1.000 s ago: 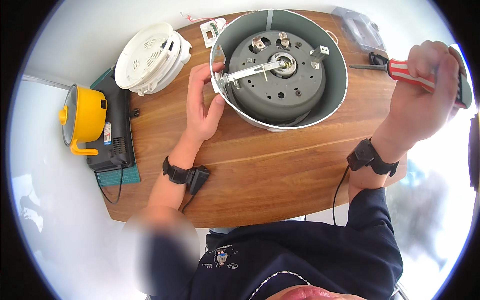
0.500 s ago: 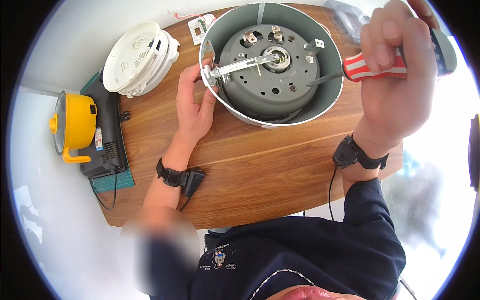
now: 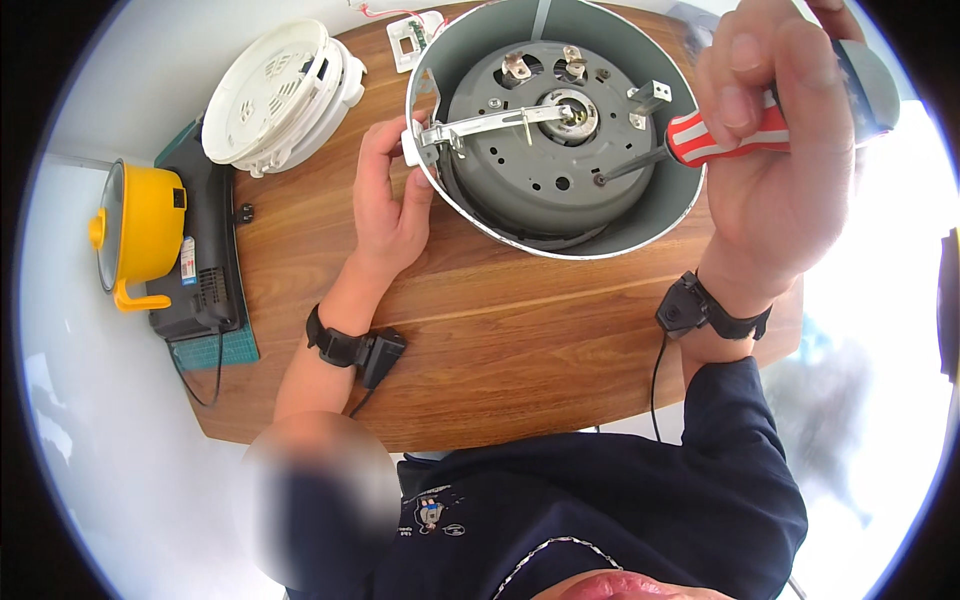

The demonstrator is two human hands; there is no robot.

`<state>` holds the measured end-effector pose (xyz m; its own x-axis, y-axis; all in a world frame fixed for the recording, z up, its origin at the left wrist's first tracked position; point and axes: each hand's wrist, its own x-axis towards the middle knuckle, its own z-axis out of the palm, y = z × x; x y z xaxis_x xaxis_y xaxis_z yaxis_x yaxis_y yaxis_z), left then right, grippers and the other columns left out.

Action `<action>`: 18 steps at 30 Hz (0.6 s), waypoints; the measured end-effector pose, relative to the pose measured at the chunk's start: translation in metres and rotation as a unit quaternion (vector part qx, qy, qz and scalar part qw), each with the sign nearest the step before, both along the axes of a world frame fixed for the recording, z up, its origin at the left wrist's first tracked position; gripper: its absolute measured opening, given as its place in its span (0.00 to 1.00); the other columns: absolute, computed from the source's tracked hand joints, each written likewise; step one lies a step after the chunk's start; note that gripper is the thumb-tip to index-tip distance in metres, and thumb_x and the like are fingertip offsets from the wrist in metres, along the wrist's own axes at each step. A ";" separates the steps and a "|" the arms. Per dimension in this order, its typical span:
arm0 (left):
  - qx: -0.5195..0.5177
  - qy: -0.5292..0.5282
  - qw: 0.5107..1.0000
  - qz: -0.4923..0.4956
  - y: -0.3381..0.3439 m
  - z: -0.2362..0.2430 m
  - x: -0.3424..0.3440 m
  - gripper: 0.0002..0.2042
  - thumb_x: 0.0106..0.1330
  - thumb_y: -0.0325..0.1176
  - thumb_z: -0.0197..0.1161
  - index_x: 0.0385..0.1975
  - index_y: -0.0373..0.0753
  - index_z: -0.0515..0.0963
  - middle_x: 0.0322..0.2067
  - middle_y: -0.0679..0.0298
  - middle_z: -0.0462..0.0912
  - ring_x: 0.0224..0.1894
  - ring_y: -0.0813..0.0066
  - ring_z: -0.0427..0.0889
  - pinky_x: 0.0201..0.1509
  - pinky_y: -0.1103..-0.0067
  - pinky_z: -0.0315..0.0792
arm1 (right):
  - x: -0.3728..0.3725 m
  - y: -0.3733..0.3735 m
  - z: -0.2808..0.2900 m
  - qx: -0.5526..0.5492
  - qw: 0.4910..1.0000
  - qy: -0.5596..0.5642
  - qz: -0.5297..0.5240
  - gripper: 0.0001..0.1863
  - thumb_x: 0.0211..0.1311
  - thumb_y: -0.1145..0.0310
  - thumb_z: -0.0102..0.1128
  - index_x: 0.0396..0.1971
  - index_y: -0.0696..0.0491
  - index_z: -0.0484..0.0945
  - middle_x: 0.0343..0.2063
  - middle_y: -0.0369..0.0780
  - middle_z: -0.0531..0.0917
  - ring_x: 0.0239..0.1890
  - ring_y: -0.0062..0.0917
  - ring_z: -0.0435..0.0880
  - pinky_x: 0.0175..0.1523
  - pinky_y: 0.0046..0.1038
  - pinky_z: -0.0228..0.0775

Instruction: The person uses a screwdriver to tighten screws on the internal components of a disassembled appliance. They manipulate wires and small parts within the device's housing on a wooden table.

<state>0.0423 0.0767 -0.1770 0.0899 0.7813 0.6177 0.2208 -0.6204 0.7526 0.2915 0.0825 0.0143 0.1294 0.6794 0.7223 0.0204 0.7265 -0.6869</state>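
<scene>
A round metal rice cooker housing [image 3: 455, 75] stands on the table with its open side up. Inside lies a grey metal disc [image 3: 520, 165] with holes, terminals and a flat metal lever [image 3: 490, 126] reaching from its centre to the left wall. My left hand [image 3: 390, 205] is closed around the housing's left rim, by a white plastic piece. In my right hand [image 3: 780, 170] is a screwdriver [image 3: 705, 138] with a red-and-white striped, dark blue-ended handle. It slants down leftward, its tip at a small screw [image 3: 600, 180] on the disc's right part.
White round plastic parts [image 3: 265, 95] are stacked at the far left. A small white frame with a circuit board and red wires [image 3: 405, 45] lies behind. A yellow pot [image 3: 150, 225] and a black appliance [image 3: 200, 310] rest on a green mat [image 3: 235, 347]. Clear plastic [image 3: 695, 30] sits back right.
The screwdriver tip has come down from right of the small screw onto it, and my right hand moved slightly left. My left hand keeps its place on the rim. The whole view has shifted a little.
</scene>
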 end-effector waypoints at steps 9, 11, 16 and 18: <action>0.014 -0.049 0.999 -0.001 0.000 0.003 0.006 0.23 0.80 0.40 0.60 0.66 0.31 0.70 0.54 0.54 0.82 0.54 0.66 0.82 0.60 0.71 0.76 | 0.037 0.009 -0.004 -0.019 0.983 -0.002 0.182 0.19 0.80 0.68 0.49 0.62 0.65 0.70 0.32 0.37 0.76 0.23 0.15 0.67 0.27 0.19 0.60; 0.014 -0.009 1.000 0.007 0.002 0.006 0.004 0.22 0.78 0.37 0.62 0.65 0.32 0.71 0.52 0.54 0.83 0.52 0.65 0.82 0.58 0.72 0.76 | 0.047 0.009 -0.003 -0.045 0.976 -0.001 0.214 0.20 0.81 0.67 0.49 0.61 0.66 0.70 0.35 0.39 0.77 0.26 0.16 0.69 0.30 0.20 0.61; 0.041 0.037 0.998 0.016 0.006 0.008 0.002 0.23 0.70 0.27 0.69 0.64 0.33 0.75 0.52 0.56 0.83 0.48 0.64 0.82 0.54 0.72 0.77 | 0.050 0.013 -0.003 -0.042 0.968 -0.015 0.246 0.20 0.81 0.67 0.49 0.62 0.66 0.70 0.36 0.39 0.78 0.26 0.16 0.69 0.30 0.19 0.62; 0.038 0.049 0.998 0.021 0.005 0.010 0.001 0.24 0.68 0.23 0.69 0.64 0.33 0.74 0.51 0.56 0.82 0.49 0.64 0.82 0.54 0.73 0.77 | 0.049 0.012 -0.002 -0.043 0.967 -0.010 0.251 0.21 0.81 0.67 0.49 0.63 0.66 0.69 0.36 0.39 0.78 0.27 0.16 0.69 0.30 0.19 0.62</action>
